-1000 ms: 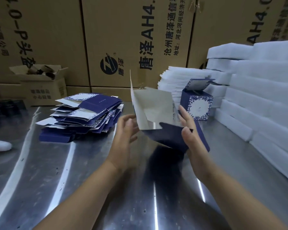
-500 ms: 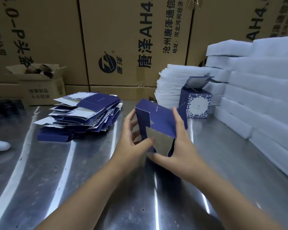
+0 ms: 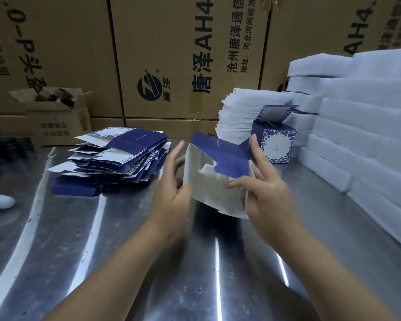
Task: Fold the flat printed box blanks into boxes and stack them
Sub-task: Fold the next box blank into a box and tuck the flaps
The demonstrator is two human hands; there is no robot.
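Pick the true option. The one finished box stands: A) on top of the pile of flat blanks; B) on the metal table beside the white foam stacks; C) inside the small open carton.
B: the finished box sits on the metal table beside the white foam stacks, apart from the pile of flat blanks.

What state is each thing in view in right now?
half-folded box: partly erected, white inside showing
finished box: upright, top flap open
pile of blanks: flat, loosely stacked
small carton: flaps open
left hand: fingers straight, against box side
right hand: grips half-folded box
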